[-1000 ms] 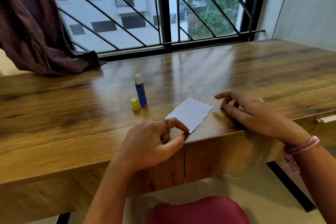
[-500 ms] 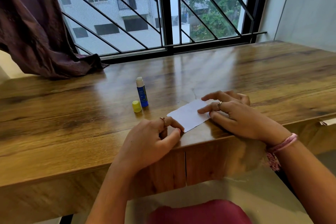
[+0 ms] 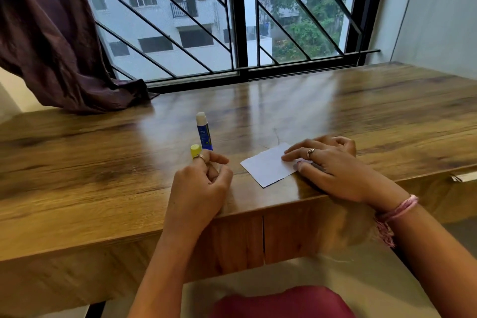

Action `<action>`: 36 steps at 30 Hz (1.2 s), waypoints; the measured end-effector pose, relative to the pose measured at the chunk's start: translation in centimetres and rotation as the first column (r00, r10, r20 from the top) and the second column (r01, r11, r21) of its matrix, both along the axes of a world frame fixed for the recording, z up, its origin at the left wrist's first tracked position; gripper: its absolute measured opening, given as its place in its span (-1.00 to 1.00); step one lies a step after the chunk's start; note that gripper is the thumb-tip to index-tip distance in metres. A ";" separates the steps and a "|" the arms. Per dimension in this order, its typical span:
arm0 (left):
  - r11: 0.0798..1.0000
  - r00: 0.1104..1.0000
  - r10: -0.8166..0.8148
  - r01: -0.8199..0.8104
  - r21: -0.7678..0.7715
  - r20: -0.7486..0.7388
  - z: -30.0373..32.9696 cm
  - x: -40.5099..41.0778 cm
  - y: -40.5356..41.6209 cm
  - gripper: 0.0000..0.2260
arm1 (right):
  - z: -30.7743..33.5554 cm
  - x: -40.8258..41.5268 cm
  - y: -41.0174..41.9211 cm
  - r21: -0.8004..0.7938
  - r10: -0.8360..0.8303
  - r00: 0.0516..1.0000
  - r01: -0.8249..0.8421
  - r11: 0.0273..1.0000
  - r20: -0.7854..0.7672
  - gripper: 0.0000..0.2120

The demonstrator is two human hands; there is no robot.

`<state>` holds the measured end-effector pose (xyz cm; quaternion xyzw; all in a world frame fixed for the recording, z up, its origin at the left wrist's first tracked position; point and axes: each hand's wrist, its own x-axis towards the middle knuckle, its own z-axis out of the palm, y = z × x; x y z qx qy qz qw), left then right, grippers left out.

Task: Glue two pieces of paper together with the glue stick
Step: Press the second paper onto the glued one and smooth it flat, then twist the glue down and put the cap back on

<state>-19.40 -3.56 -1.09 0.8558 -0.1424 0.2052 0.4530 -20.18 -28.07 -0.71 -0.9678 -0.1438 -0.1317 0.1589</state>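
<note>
Paper (image 3: 268, 166) is lying flat on the wooden table (image 3: 361, 116), near its front edge, and only one white sheet can be told apart; whether a second piece is lying under it cannot be told. Behind it and to the left, the glue stick (image 3: 204, 130) is standing upright with its white tip exposed, and its yellow cap (image 3: 195, 150) is sitting on the table just beside its base. A dark curtain (image 3: 49, 41) is being draped onto the far left of the table, and a barred window (image 3: 232, 15) is running along the back, with a building and trees being shown through it. Nothing is lying between the paper and the glue stick. The paper's right end is being covered by the right hand (image 3: 333, 166), whose fingers (image 3: 296, 155) are being held nearly straight and are being pressed flat onto the sheet; a ring is being worn on one of them, and a pink thread band (image 3: 395, 210) is being worn at the wrist. The left hand (image 3: 200, 183) is being held apart from the paper, to its left, with its fingers (image 3: 218, 160) loosely curled and nothing being gripped; its knuckles are being held just in front of the cap, and whether they are touching it cannot be told.
</note>
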 end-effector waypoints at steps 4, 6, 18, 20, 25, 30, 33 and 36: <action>0.986 0.998 0.069 -0.069 -0.151 -0.008 0.0 -0.1 0.2 -0.95 | 0.1 0.2 0.3 -0.067 -0.031 0.999 0.028 0.997 -0.036 -0.51; 0.962 0.995 0.091 -0.095 -0.256 -0.029 0.0 0.0 0.4 -0.94 | 0.3 0.3 0.4 -0.093 -0.047 0.997 0.042 0.995 -0.056 -0.48; 0.793 0.987 0.000 -0.097 -0.602 -0.159 0.4 0.5 1.4 -0.90 | 1.3 2.9 1.1 -0.021 -0.128 0.979 0.126 0.992 -0.160 -0.60; 0.772 0.985 -0.018 -0.097 -0.628 -0.174 0.5 0.6 1.4 -0.88 | 1.0 3.0 0.9 0.012 -0.122 0.980 0.125 0.992 -0.155 -0.59; 0.680 0.955 -0.117 -0.122 -0.723 -0.271 1.1 1.2 2.1 -0.86 | 0.9 2.5 0.7 0.252 -0.078 0.993 0.098 0.963 -0.087 -0.53; 0.867 0.978 0.038 -0.134 -0.480 -0.204 2.2 3.3 3.2 -0.77 | 0.9 2.3 0.6 0.287 -0.069 0.996 0.083 0.954 -0.061 -0.44; 0.959 0.978 0.067 -0.117 -0.258 -0.197 2.6 5.6 3.8 -0.61 | 0.8 2.4 0.5 0.292 -0.080 0.995 0.092 0.952 -0.054 -0.58; 0.994 0.967 0.098 -0.106 -0.019 -0.235 2.6 7.9 4.0 -0.43 | 0.8 2.3 0.6 0.276 -0.086 0.996 0.094 0.956 -0.039 -0.58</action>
